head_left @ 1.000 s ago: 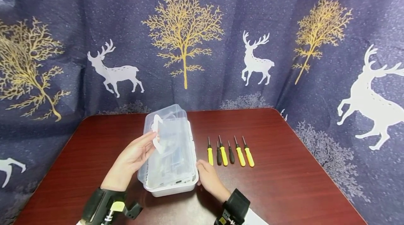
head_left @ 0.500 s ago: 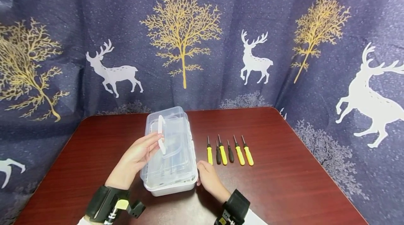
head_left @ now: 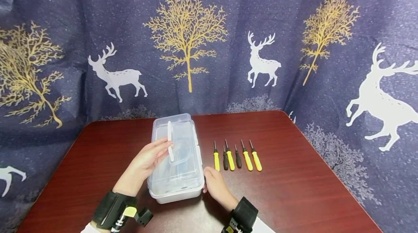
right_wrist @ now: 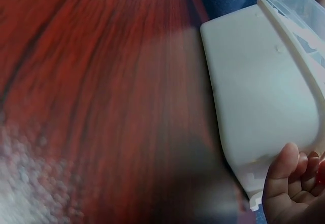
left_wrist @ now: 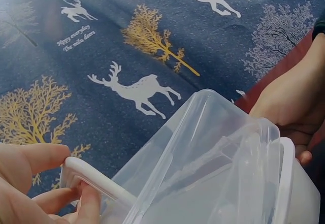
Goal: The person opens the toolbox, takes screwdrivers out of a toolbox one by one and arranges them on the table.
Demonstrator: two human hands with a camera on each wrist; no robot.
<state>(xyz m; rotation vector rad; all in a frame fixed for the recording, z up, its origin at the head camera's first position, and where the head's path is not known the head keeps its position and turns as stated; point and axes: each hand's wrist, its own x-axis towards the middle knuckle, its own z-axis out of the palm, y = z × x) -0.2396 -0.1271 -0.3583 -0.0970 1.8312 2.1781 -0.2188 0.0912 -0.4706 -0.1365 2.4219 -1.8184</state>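
A white plastic storage box (head_left: 179, 197) stands on the table with its clear lid (head_left: 183, 173) lying nearly level over it. My left hand (head_left: 147, 158) pinches the lid's white handle (head_left: 170, 142); in the left wrist view, the thumb and fingers hold the handle's end (left_wrist: 96, 178). My right hand (head_left: 216, 186) grips the box's right side near the front corner. In the right wrist view its fingers curl by the box wall (right_wrist: 254, 92), and their contact is partly hidden. Whatever lies inside the box is blurred by the lid.
Right of the box, several screwdrivers lie in a row, including a yellow one (head_left: 247, 160) and a black one (head_left: 238, 160). The dark red table (head_left: 287, 189) backs onto a blue curtain (head_left: 215, 95) printed with deer and trees.
My left hand has moved to the right and swung the lid down over the box. The right hand has stayed at the box's side.
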